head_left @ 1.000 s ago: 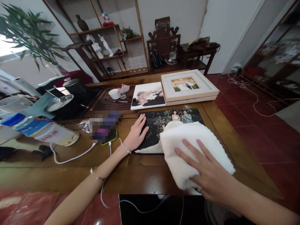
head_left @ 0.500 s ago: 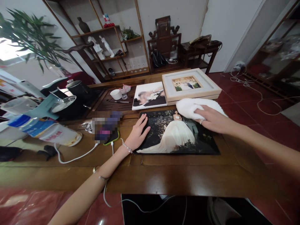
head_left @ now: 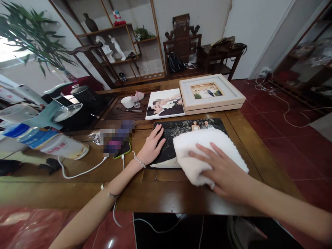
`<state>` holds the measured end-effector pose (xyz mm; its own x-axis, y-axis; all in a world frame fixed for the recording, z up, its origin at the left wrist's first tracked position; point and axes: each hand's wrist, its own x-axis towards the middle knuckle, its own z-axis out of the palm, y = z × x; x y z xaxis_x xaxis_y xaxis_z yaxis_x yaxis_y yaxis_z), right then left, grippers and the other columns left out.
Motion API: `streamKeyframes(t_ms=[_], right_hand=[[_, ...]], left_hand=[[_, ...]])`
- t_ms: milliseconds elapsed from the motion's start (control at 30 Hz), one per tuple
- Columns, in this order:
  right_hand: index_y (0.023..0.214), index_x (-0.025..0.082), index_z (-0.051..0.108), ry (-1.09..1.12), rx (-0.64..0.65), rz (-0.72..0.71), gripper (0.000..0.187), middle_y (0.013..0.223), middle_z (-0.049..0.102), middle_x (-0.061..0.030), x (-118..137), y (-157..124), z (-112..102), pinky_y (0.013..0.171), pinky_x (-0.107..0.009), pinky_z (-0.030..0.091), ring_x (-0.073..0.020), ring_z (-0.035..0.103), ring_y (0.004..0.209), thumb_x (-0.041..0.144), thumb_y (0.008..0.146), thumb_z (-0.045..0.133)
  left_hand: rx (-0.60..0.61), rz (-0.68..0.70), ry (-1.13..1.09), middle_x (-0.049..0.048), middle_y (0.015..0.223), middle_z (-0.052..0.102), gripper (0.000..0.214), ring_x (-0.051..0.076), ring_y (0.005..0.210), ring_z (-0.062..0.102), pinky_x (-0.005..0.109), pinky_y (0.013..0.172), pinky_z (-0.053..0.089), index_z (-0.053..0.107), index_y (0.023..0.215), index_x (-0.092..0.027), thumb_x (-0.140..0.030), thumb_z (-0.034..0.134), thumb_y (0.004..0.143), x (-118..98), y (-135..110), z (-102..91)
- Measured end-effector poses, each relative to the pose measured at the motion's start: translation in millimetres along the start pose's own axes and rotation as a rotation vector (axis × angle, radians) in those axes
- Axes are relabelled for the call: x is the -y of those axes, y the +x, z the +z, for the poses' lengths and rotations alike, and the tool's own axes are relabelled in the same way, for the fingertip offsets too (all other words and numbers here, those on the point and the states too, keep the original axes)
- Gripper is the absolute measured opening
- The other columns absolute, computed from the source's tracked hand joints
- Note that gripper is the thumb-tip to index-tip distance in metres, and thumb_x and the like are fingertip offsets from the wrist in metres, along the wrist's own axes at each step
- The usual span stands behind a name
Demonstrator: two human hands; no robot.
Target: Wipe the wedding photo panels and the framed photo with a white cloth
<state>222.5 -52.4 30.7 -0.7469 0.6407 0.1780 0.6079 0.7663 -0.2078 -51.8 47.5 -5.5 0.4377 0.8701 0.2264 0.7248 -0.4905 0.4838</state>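
A dark wedding photo panel [head_left: 168,141] lies flat on the wooden table, the couple's upper bodies showing near its far edge. On its left edge rests my left hand [head_left: 151,145], open, with fingers flat and pointing away from me. My right hand [head_left: 220,169] grips a fluffy white cloth [head_left: 210,140] from above. Its fingers press into the bunched fabric, and the thumb side is partly hidden. The cloth covers the right and middle of the panel and hangs over its near edge.
Behind the panel are a smaller photo board [head_left: 166,103] and a pale wooden picture frame [head_left: 228,88]. To the left lie a phone [head_left: 126,150] on a white cable, a plastic bottle [head_left: 52,141] and black pots [head_left: 83,97]. A white cup [head_left: 127,102] stands on the tea tray.
My right hand has brought the cloth from the panel's far right corner toward me, over its middle and near edge. My left hand stays in place on the panel.
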Motion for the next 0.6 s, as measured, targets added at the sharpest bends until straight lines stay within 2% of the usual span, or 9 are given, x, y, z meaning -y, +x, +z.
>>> streamKeyframes(t_ms=[100, 233, 333, 433, 500, 600], right_hand=[[0.103, 0.02, 0.063, -0.046, 0.003, 0.088, 0.04, 0.142, 0.042, -0.0096, -35.4, 23.5, -11.2, 0.106, -0.062, 0.019, -0.0335, 0.025, 0.136, 0.009, 0.066, 0.052], [0.11, 0.016, 0.06, -0.114, -0.054, 0.189, 0.04, 0.135, 0.048, -0.0172, -82.9, 44.5, -17.6, 0.103, -0.059, 0.028, -0.0334, 0.034, 0.132, 0.012, 0.072, 0.048], [0.112, 0.014, 0.059, -0.141, -0.086, 0.25, 0.039, 0.134, 0.048, -0.0197, -96.0, 48.0, -15.9, 0.102, -0.058, 0.03, -0.0332, 0.035, 0.131, 0.013, 0.075, 0.045], [0.111, 0.014, 0.06, -0.162, -0.078, 0.285, 0.041, 0.135, 0.049, -0.0173, -75.8, 43.5, -10.1, 0.103, -0.062, 0.025, -0.0353, 0.029, 0.133, 0.01, 0.072, 0.046], [0.104, 0.016, 0.063, -0.162, -0.064, 0.264, 0.038, 0.139, 0.045, -0.0135, -47.5, 37.0, -4.2, 0.104, -0.066, 0.02, -0.0372, 0.025, 0.135, 0.008, 0.07, 0.048], [0.095, 0.019, 0.066, -0.097, -0.02, 0.14, 0.032, 0.144, 0.038, -0.0121, -0.6, 24.2, 5.8, 0.103, -0.069, 0.014, -0.0402, 0.02, 0.136, 0.01, 0.066, 0.055]], left_hand=[[0.006, -0.002, -0.001, 0.0135, 0.151, 0.026, 0.05, 0.025, 0.141, 0.019, 0.047, 0.113, 0.022, 0.037, 0.139, -0.014, -0.037, 0.035, 0.095, 0.0, -0.2, -0.6], [-0.003, -0.007, -0.029, 0.0121, 0.152, 0.025, 0.049, 0.024, 0.142, 0.018, 0.046, 0.113, 0.022, 0.036, 0.139, -0.016, -0.037, 0.035, 0.095, 1.1, -0.6, -0.2], [-0.017, -0.018, -0.049, 0.0117, 0.151, 0.027, 0.049, 0.023, 0.141, 0.019, 0.046, 0.114, 0.022, 0.035, 0.14, -0.017, -0.036, 0.034, 0.095, 2.8, -0.9, 0.8], [-0.032, -0.026, -0.065, 0.0124, 0.151, 0.027, 0.048, 0.022, 0.141, 0.021, 0.045, 0.114, 0.022, 0.035, 0.14, -0.015, -0.034, 0.032, 0.096, 4.5, -1.1, 2.3], [-0.036, -0.025, -0.069, 0.0128, 0.151, 0.027, 0.048, 0.022, 0.141, 0.021, 0.045, 0.114, 0.022, 0.036, 0.139, -0.014, -0.034, 0.031, 0.096, 5.2, -1.1, 3.3], [-0.046, -0.021, -0.07, 0.0117, 0.151, 0.028, 0.047, 0.022, 0.141, 0.021, 0.046, 0.114, 0.022, 0.037, 0.139, -0.016, -0.034, 0.031, 0.096, 5.8, -1.2, 4.6]])
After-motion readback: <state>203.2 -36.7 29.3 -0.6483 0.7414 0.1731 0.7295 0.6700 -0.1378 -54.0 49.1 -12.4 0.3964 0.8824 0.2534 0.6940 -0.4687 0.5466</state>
